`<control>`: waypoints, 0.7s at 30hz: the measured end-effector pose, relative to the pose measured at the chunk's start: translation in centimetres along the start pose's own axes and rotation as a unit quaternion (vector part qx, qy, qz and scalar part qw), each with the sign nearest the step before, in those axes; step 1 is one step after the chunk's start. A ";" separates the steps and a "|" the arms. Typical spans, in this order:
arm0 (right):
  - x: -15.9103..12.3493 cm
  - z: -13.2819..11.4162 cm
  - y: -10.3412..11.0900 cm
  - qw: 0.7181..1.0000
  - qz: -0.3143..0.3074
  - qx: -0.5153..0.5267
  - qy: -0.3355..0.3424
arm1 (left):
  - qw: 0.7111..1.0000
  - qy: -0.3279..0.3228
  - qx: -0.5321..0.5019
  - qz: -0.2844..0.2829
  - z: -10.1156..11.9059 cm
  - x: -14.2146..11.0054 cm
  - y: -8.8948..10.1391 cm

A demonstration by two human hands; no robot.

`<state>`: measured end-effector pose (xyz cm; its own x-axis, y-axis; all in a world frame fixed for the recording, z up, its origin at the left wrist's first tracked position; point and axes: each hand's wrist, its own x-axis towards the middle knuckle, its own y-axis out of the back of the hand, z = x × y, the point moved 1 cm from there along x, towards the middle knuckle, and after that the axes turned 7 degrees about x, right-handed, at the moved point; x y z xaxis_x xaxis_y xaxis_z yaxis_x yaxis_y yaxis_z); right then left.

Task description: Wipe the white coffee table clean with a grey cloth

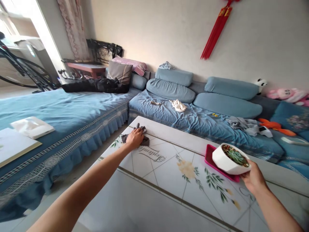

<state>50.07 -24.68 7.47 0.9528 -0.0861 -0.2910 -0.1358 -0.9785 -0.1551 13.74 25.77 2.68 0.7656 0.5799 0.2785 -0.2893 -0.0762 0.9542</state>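
Observation:
My left hand (135, 138) presses a dark grey cloth (146, 141) onto the far left part of the white, flower-patterned table (154, 190). Its fingers lie over the cloth, which bunches out on both sides. On the right, my right hand (254, 175) grips a white pot (224, 161) by its right side, thumb near the rim. A green succulent (235, 155) and small brown pebbles fill the pot. Under it shows a pink tray (209, 154); whether the pot touches the tray I cannot tell.
Blue-covered sofas (159, 112) run along the table's far side and the left. A tissue pack (32, 126) and a flat white board (14, 145) lie on the left sofa. Grey clothes (243, 125) and an orange toy (276, 126) are at the right. A bicycle (24, 69) stands far left.

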 end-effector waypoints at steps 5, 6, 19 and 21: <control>-1.8 1.6 -4.6 0.999 -0.034 -0.004 -0.004 | 0.991 -0.126 -0.045 0.021 2.8 -8.0 -0.5; -2.3 2.0 -5.8 0.999 -0.039 -0.008 -0.006 | 0.988 -0.144 -0.052 0.021 2.9 -9.8 -0.2; -9.7 8.8 -25.1 0.988 -0.146 -0.045 -0.003 | 0.976 -0.210 -0.047 0.000 -6.9 -26.8 5.1; -10.9 9.7 -28.4 0.985 -0.167 -0.046 0.004 | 0.985 -0.170 -0.035 0.003 -8.6 -26.8 4.7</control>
<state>40.96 5.86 5.89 0.9427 0.2413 -0.2304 0.2095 -0.9656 -0.1540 -13.13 16.84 -1.20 0.9088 0.2729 0.3157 -0.3237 -0.0162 0.9460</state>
